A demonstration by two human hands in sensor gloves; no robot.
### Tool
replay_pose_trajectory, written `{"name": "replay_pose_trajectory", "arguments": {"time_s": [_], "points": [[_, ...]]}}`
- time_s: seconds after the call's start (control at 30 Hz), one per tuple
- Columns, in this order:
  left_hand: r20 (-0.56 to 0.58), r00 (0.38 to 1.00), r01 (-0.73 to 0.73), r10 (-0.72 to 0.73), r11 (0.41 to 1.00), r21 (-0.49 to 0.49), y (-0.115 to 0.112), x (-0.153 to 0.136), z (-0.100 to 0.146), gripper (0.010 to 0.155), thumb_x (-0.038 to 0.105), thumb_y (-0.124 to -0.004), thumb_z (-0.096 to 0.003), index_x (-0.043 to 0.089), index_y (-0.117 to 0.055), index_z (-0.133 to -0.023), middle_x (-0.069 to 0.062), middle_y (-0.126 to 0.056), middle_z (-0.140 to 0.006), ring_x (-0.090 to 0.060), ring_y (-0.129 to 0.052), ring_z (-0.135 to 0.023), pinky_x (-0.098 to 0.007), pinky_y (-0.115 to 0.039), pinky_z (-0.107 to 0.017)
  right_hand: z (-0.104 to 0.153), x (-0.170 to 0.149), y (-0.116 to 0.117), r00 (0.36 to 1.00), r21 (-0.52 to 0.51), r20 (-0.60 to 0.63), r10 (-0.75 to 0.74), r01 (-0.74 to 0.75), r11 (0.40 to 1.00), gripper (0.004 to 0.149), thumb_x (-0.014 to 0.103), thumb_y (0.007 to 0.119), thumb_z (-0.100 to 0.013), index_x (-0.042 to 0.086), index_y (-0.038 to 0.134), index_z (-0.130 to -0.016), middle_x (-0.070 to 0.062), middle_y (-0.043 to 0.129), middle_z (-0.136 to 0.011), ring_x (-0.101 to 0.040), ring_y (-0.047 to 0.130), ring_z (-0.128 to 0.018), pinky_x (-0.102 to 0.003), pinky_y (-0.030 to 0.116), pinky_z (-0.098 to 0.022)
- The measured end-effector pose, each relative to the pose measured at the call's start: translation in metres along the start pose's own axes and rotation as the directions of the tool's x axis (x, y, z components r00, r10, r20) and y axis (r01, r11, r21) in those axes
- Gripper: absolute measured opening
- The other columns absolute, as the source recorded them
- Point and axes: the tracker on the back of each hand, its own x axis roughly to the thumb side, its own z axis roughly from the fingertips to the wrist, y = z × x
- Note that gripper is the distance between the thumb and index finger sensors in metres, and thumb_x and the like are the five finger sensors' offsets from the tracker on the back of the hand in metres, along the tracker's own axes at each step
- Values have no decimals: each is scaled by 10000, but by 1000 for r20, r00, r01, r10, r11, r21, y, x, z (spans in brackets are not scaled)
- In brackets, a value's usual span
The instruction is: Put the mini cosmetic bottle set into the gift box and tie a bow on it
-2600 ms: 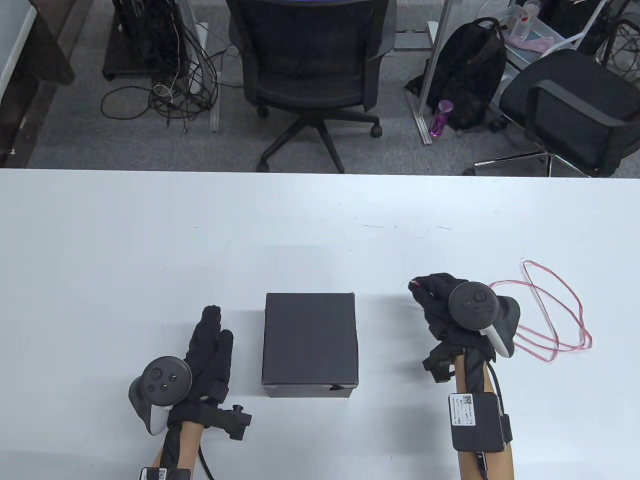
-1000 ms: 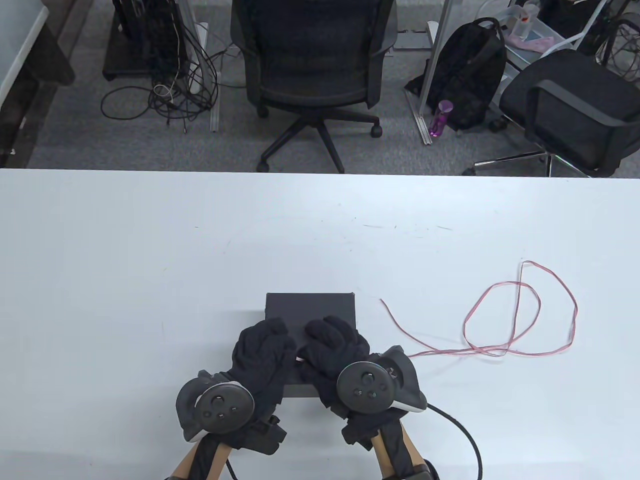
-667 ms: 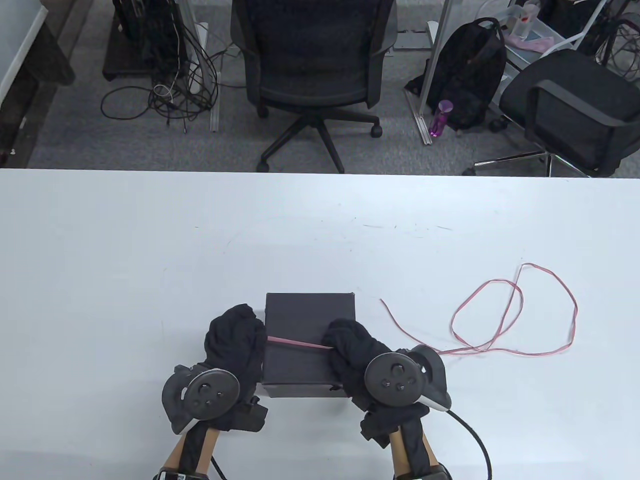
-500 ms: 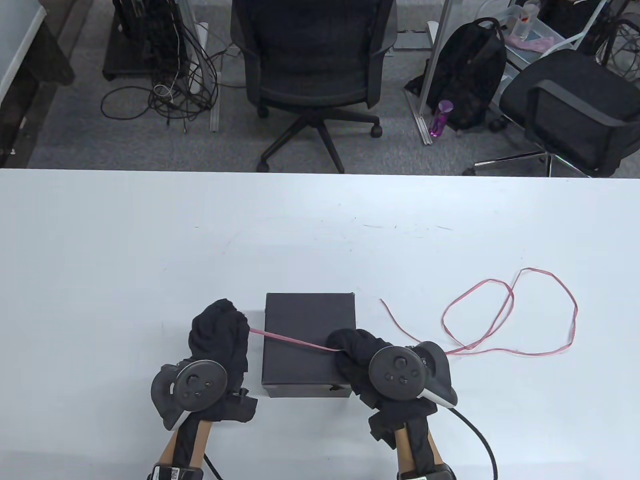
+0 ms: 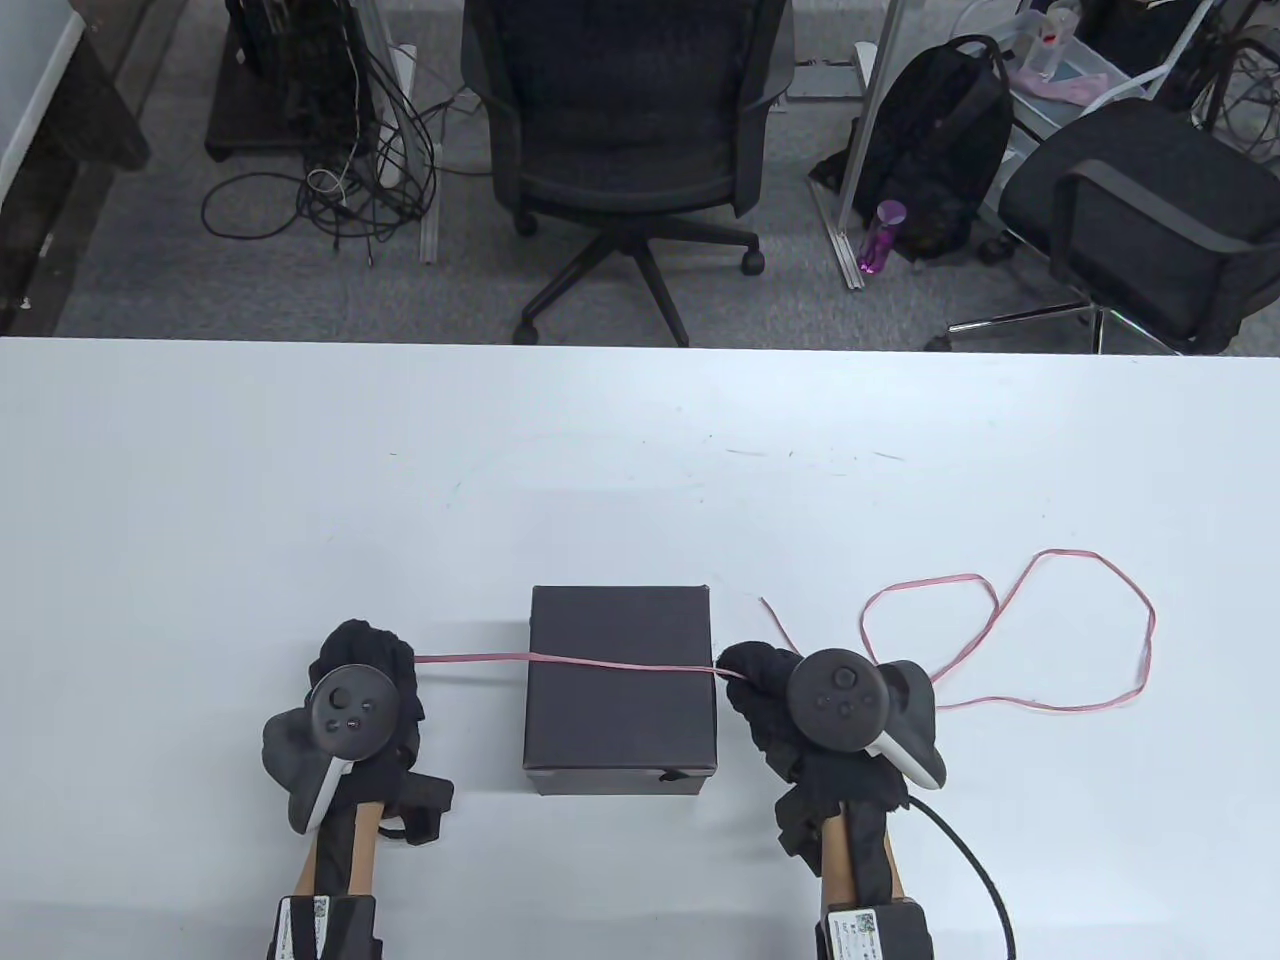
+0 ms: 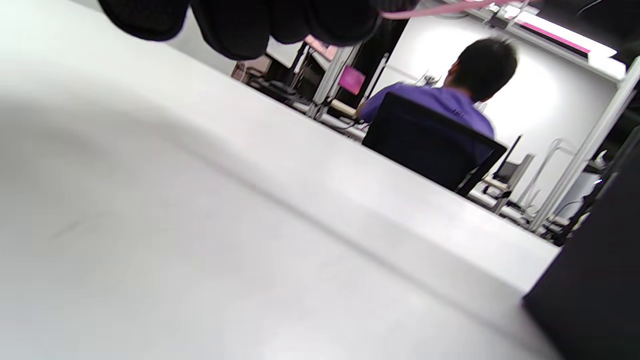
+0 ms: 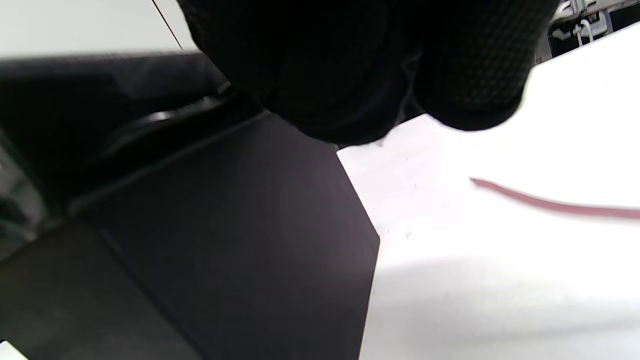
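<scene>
A closed black gift box (image 5: 620,685) stands near the table's front edge; its side also fills the right wrist view (image 7: 240,250). A thin pink ribbon (image 5: 570,661) runs taut across the box's lid. My left hand (image 5: 375,665), left of the box, grips one part of the ribbon with curled fingers (image 6: 280,20). Just right of the box, my right hand (image 5: 755,675) grips the ribbon too. The rest of the ribbon lies in loose loops (image 5: 1010,620) on the table to the right. No cosmetic bottles are visible.
The white table (image 5: 300,480) stretches wide behind and beside the box. Beyond its far edge stand office chairs (image 5: 620,130), a backpack (image 5: 940,150) and floor cables. A seated person (image 6: 440,100) shows far off in the left wrist view.
Both hands met over the box, then drew apart sideways, stretching the ribbon straight across the lid. The loose loops at the right shifted and shrank as ribbon was pulled in.
</scene>
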Motion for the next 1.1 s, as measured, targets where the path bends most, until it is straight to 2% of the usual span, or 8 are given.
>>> {"name": "replay_pose_trajectory", "arguments": {"time_s": [0.1,0.2,0.3,0.47,0.63,0.8,0.97,1.1], "points": [[-36,999,11,-13,999,-50,-4,-4,-2,445,371,-564,-599,72,-710,-896,-239,-522,-1100,-508,-710,-944,-656,-672,-671,-2,5,4,1000,-6,-11,25,-25,1000,406,256,698,-591,24,795,-910,-156,947,-603,-91,911,-248,-381,870,-315],[-22,997,-71,69,994,-82,3,3,-1,631,450,-601,-602,45,-518,-1078,-312,-405,-1139,-582,-627,-986,-695,-633,-683,3,17,-1,992,-52,-10,126,-127,991,404,265,684,-595,30,800,-902,-97,959,-498,-51,868,-171,-327,870,-227],[87,963,-253,254,967,-25,25,23,7,794,510,-596,-598,23,-325,-1164,-344,-321,-1152,-608,-565,-1010,-718,-602,-691,8,30,-7,982,-114,-9,187,-187,976,402,263,681,-597,26,803,-898,-79,958,-460,-42,851,-144,-310,864,-185],[423,791,-437,442,892,-114,54,73,37,814,586,-601,-578,90,-371,-1182,-292,-370,-1181,-574,-554,-1052,-715,-592,-714,17,50,-16,976,-222,50,213,-197,955,415,297,673,-599,21,822,-871,-66,961,-442,-34,845,-130,-299,863,-166],[676,642,-330,362,926,-184,58,115,70,907,607,-684,-527,136,-299,-1199,-249,-326,-1210,-523,-515,-1111,-661,-578,-779,26,76,-17,966,-218,184,183,-141,966,411,309,669,-598,55,825,-880,-66,961,-440,-37,844,-130,-300,862,-162],[710,679,-124,186,983,-138,40,128,77,976,590,-731,-506,125,-220,-1196,-247,-293,-1214,-534,-448,-1128,-691,-509,-790,35,95,-19,942,-256,297,153,-76,964,410,312,663,-596,64,825,-879,-47,960,-428,-30,836,-120,-265,851,-116],[674,704,-141,226,974,-180,33,127,72,719,479,-667,-578,171,-437,-1184,-228,-384,-1209,-547,-480,-1105,-675,-514,-785,38,99,-20,936,-254,330,120,-34,967,410,311,663,-597,61,825,-877,-46,960,-426,-30,835,-119,-262,848,-109],[652,687,-218,320,947,-235,34,122,68,442,422,-573,-602,288,-725,-995,-170,-566,-1187,-529,-541,-1094,-656,-534,-782,37,95,-22,943,-263,311,115,-30,964,410,310,671,-597,51,828,-873,-52,960,-439,-34,841,-128,-270,851,-125]]}}
